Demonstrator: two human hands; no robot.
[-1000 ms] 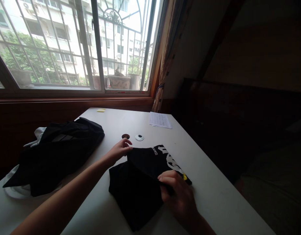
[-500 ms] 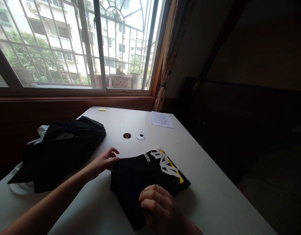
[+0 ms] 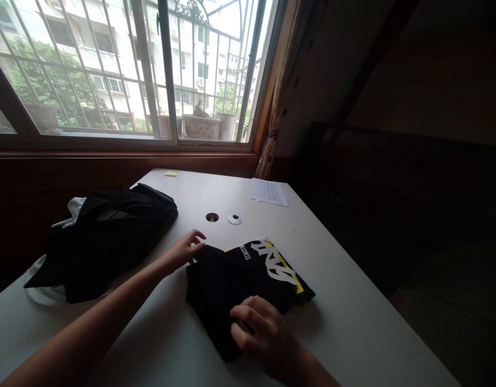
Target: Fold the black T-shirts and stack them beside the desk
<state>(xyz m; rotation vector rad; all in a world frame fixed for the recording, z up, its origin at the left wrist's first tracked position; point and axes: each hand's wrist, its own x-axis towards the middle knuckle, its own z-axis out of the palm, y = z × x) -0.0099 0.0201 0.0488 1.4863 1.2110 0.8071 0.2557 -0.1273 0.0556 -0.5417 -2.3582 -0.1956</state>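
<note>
A black garment [image 3: 224, 274] of soft, matte cloth is lying folded into a rough, many-sided packet on the near part of the table [image 3: 353, 328]. Bold white lettering [image 3: 274, 260] with yellow patches is running across its right portion. The left hand [image 3: 185, 249] is pinching the far left corner in a narrow grip, lifting the upper layer into a slight slope. The right hand [image 3: 262, 328] is curling its fingers over the near edge, its grip holding the bunched cloth. To the left, a crumpled heap of dark clothes [image 3: 111, 242] is spreading in loose folds, with white fabric [image 3: 75, 209] showing at its edges. Beyond the garment, a round hole [image 3: 212, 217] is piercing the smooth white tabletop, and a pale disc [image 3: 234, 219] is resting beside it. Thin, flat paper sheets [image 3: 270, 192] are lying near the far right corner.
</note>
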